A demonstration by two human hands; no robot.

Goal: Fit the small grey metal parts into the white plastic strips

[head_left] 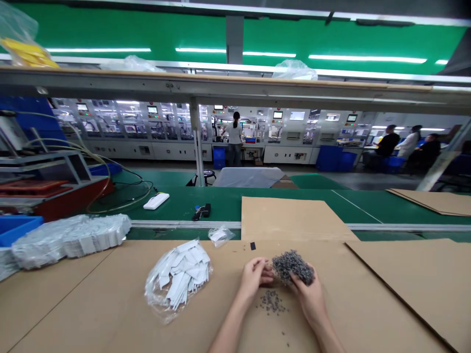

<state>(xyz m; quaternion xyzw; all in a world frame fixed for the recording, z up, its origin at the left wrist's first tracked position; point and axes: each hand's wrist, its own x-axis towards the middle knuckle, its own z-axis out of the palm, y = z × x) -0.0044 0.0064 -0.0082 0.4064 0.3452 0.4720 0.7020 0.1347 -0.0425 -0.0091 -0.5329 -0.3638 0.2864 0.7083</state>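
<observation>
A bulging clump of tiny dark grey parts, perhaps in a clear bag, is held up over the cardboard-covered bench. My right hand grips it from below and the right, thumb in front. On its left side my left hand is closed, fingers curled in close to the clump. Whether those fingertips pinch something, I cannot make out. Beneath both hands lies a loose scatter of the same small grey parts on the cardboard.
An open clear bag of white flat strips lies left of my hands. Beyond are a small clear bag, a black rectangular piece, keys and a white box. White stacks stand far left; cardboard sheets lie right.
</observation>
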